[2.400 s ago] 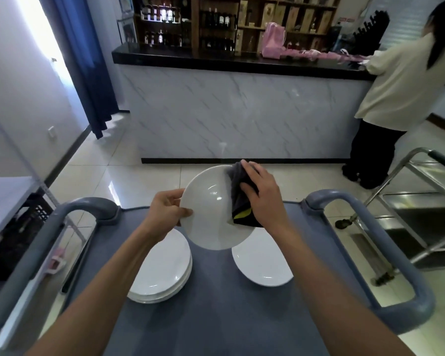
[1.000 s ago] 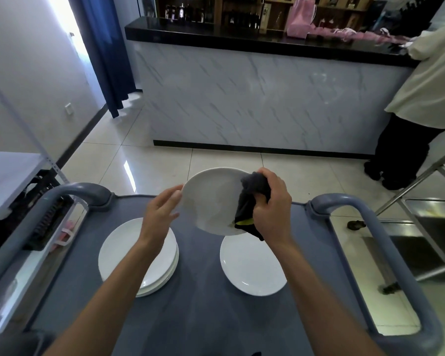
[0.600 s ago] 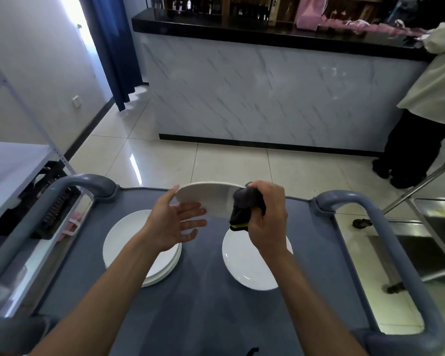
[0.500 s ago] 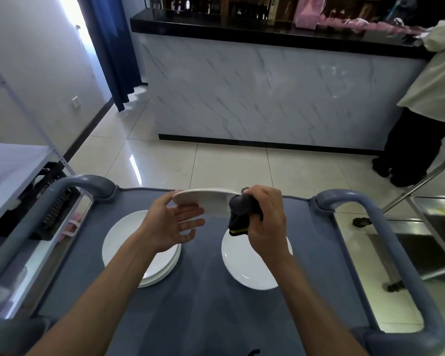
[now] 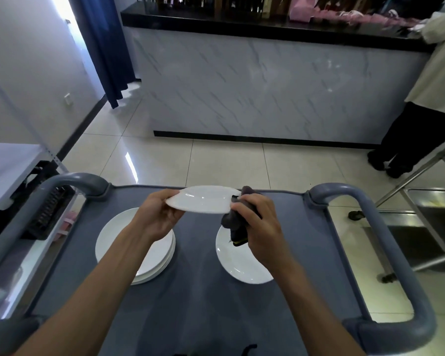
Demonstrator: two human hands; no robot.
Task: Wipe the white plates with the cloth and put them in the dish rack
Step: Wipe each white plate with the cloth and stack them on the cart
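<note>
- The white plate [image 5: 202,200], which faced the camera a moment ago, now lies almost flat above the grey cart [image 5: 198,299].
- The left hand [image 5: 157,218] has taken the rim again, thumb on top, fingers beneath.
- The right hand [image 5: 257,224] pinches the far rim through the dark cloth [image 5: 235,223].
- Judgement: the turn exposes the underside for wiping; the stack [image 5: 139,250], single plate [image 5: 242,260] and black rack [image 5: 46,211] wait.

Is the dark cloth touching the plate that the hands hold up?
Touching. In the head view the cloth, bunched in the right hand, wraps over the right rim of the held plate; no gap shows between them.
</note>
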